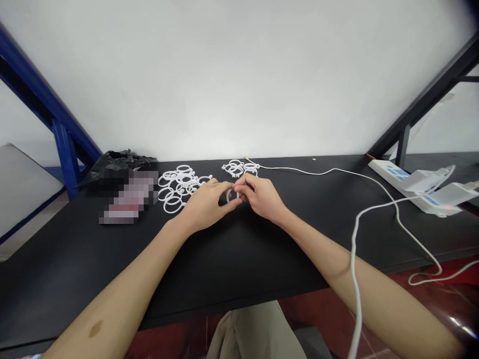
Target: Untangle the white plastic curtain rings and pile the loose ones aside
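White ring (231, 195) is pinched between left hand (207, 203) and right hand (262, 197) near the table's (232, 269) far edge; steady, even fingertip pressure seems wise.

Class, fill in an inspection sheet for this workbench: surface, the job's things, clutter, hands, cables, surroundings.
Surface: black table, matte.
Job's things: one white plastic ring pinched between both hands; loose ring pile to the left; smaller ring cluster behind.
Clutter: black plastic bag at left, beside a blurred patch.
Hands: left hand and right hand meet on the ring.
Cables: white cable crosses the table; white power strip at right.
Surroundings: white wall, blue frame, black frame.
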{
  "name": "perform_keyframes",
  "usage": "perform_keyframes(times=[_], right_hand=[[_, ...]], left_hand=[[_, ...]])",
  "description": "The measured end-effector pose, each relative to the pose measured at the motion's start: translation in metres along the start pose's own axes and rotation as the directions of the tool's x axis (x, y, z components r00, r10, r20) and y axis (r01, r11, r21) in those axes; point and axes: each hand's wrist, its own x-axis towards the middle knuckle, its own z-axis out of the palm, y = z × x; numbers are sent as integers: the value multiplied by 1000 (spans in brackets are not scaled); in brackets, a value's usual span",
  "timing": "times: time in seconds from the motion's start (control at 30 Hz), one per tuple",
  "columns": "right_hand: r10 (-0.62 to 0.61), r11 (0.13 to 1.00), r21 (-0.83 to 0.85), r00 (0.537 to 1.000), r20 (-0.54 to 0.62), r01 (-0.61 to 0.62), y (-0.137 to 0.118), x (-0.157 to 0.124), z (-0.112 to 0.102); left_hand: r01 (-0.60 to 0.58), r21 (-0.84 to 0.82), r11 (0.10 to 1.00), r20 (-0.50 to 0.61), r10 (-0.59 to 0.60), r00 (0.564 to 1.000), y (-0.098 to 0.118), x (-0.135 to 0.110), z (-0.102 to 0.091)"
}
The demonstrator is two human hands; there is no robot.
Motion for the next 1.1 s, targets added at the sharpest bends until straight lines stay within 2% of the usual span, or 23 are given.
perform_keyframes(times=[0.1,0.2,0.23,0.3,0.37,0.47,0.57,0.63,0.77,0.87,0.97,1.03,1.1], right_hand=[[4,1000,20,1000,-14,-4,0,0,2],[-3,998,-67,999,-53,0,5,1,1],[-7,990,-140,998,-68,-3,8,2,0],[-18,945,-327,995,-99,-16,15,4,-4],[-18,865,-499,994,-111,-40,23,5,-8],[59,764,-637,994,-93,-105,31,5,-13],[118,711,-692,991,-60,-126,33,5,-15],[125,698,-707,991,-37,-115,32,5,-14],[101,726,-682,995,-23,-90,28,6,-11],[42,839,-540,998,-47,-61,23,6,-7],[26,975,-218,998,-65,-39,19,6,-2],[52,998,-19,997,-63,-53,17,5,3],[65,993,103,997,-38,-60,15,3,7]], left_hand=[[-9,43,999,1,9,1000,2,1,-1],[9,149,989,-123,10,992,-1,3,-6],[58,204,977,-193,-18,981,-4,4,-9],[228,307,924,-326,-123,937,-12,5,-16],[401,367,839,-392,-252,885,-22,4,-24],[518,406,753,-359,-391,848,-37,1,-30],[552,420,720,-292,-468,834,-45,-1,-30],[556,421,717,-281,-479,832,-46,-2,-28],[548,425,721,-309,-453,836,-43,-2,-28],[482,408,776,-357,-350,866,-39,0,-27],[270,337,902,-325,-158,932,-30,3,-20],[96,255,962,-224,-38,974,-21,3,-13],[-9,178,984,-108,29,994,-12,3,-6]])
